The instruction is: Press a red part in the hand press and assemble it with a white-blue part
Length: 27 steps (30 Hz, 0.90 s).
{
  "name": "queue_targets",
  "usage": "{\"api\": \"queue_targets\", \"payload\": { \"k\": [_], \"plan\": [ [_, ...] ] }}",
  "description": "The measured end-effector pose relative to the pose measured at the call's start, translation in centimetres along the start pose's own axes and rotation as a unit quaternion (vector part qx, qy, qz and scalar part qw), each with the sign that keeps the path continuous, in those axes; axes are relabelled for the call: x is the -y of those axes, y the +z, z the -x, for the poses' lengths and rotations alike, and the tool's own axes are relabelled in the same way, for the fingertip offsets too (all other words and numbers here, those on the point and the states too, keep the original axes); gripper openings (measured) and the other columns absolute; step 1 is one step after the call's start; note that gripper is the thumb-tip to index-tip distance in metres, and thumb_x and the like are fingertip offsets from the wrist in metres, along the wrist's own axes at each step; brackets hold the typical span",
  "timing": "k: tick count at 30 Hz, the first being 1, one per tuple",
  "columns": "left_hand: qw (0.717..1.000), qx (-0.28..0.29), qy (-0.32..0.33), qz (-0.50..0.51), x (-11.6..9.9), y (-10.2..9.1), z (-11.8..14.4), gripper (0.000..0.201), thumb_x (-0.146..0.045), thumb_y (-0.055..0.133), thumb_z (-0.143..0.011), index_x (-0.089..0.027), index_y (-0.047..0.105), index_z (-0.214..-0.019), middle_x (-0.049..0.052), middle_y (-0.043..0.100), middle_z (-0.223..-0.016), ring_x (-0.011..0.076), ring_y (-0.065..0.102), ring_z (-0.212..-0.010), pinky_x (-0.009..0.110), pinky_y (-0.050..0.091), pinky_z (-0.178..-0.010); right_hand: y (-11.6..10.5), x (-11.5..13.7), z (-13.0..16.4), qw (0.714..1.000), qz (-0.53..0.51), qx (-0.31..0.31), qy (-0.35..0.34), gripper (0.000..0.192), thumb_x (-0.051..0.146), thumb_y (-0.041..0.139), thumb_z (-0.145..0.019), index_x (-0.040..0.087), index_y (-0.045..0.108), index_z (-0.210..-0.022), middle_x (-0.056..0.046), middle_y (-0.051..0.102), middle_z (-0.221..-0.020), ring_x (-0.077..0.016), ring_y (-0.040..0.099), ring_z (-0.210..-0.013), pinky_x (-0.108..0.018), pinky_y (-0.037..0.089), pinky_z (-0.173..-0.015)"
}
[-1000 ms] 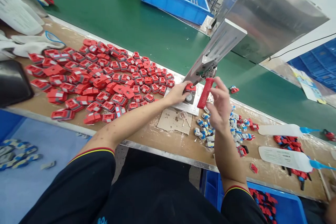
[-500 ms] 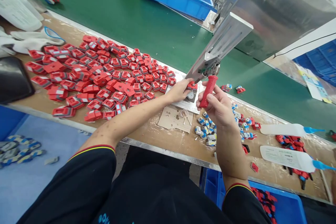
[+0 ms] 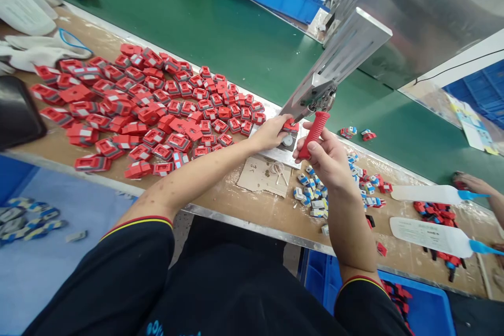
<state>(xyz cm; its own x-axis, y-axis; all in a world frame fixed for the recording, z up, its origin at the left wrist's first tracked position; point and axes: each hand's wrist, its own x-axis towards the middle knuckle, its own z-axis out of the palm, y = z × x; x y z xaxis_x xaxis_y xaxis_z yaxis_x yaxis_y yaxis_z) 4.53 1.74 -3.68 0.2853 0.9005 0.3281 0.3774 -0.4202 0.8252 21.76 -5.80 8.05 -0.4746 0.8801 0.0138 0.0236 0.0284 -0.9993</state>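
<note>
Since a second ago my right hand [image 3: 326, 160] has closed round the red lever handle [image 3: 314, 127]. Left of it, my left hand [image 3: 271, 134] pinches a red part [image 3: 290, 125] on the press plate [image 3: 281, 153], beside the red pile [image 3: 149, 105].

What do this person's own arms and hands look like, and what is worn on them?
Both hands, left hand and right hand, are bare, with no gloves. Forearms are bare. Short black sleeves end in a thin red and yellow cuff stripe.
</note>
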Motion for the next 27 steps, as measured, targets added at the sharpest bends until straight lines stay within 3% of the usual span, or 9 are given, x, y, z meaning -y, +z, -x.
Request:
{"api": "queue_targets", "payload": {
  "k": [5, 10, 17, 23, 25, 27],
  "plan": [
    [1.0, -0.001, -0.003, 0.005, 0.0, 0.0, 0.0, 0.05, -0.009, 0.059, -0.09, -0.019, 0.058, -0.139, 0.012, 0.073, -0.133, 0.0286, 0.068, -0.128, 0.045, 0.053, -0.114, -0.3, -0.1, 0.1, 0.997, 0.077, 0.007, 0.018, 0.061, 0.063, 0.075, -0.09, 0.026, 0.053, -0.133, 0.0, 0.071, -0.09, -0.0152, 0.075, -0.074, -0.028, 0.065, -0.065],
    [1.0, -0.003, -0.001, 0.002, 0.1, 0.2, 0.2, 0.051, -0.007, 0.057, -0.088, -0.017, 0.057, -0.138, 0.013, 0.073, -0.13, 0.028, 0.069, -0.123, 0.043, 0.054, -0.108, -0.5, -0.4, -0.1, 0.992, 0.124, 0.0, 0.032, 0.059, 0.063, 0.073, -0.091, 0.026, 0.051, -0.132, -0.001, 0.071, -0.095, -0.0114, 0.072, -0.062, -0.024, 0.061, -0.054],
    [1.0, -0.011, 0.0, 0.009, -0.1, 0.2, 0.4, 0.04, -0.013, 0.057, -0.09, -0.02, 0.059, -0.13, 0.01, 0.075, -0.119, 0.0238, 0.071, -0.108, 0.037, 0.056, -0.098, -0.9, -4.8, -2.3, 0.982, 0.184, -0.04, -0.029, 0.045, 0.062, 0.067, -0.096, 0.029, 0.055, -0.124, -0.004, 0.071, -0.109, -0.0086, 0.065, -0.053, -0.022, 0.05, -0.039],
    [1.0, -0.007, -0.007, 0.005, -0.4, -0.2, 0.2, 0.042, -0.015, 0.061, -0.087, -0.017, 0.061, -0.129, 0.011, 0.075, -0.115, 0.0241, 0.072, -0.105, 0.038, 0.056, -0.097, -1.1, -7.2, -3.3, 0.983, 0.167, -0.041, -0.059, 0.049, 0.066, 0.062, -0.097, 0.028, 0.053, -0.126, -0.006, 0.07, -0.113, -0.0105, 0.066, -0.059, -0.024, 0.052, -0.043],
    [1.0, -0.01, -0.012, 0.012, -0.4, -0.2, 0.0, 0.044, -0.012, 0.062, -0.084, -0.016, 0.061, -0.128, 0.011, 0.076, -0.115, 0.0239, 0.072, -0.104, 0.039, 0.057, -0.098, -1.7, -7.4, -2.7, 0.981, 0.157, -0.078, -0.084, 0.054, 0.066, 0.066, -0.093, 0.027, 0.054, -0.128, -0.007, 0.069, -0.116, -0.0109, 0.067, -0.063, -0.024, 0.054, -0.046],
    [0.999, -0.016, -0.024, 0.024, -0.3, -0.2, -0.2, 0.044, -0.01, 0.061, -0.083, -0.016, 0.061, -0.127, 0.009, 0.077, -0.113, 0.0224, 0.073, -0.103, 0.037, 0.058, -0.098, -2.6, -7.4, -1.7, 0.968, 0.15, -0.159, -0.126, 0.053, 0.064, 0.065, -0.095, 0.028, 0.053, -0.131, -0.007, 0.066, -0.119, -0.0107, 0.068, -0.068, -0.023, 0.053, -0.049]
  ]
}}
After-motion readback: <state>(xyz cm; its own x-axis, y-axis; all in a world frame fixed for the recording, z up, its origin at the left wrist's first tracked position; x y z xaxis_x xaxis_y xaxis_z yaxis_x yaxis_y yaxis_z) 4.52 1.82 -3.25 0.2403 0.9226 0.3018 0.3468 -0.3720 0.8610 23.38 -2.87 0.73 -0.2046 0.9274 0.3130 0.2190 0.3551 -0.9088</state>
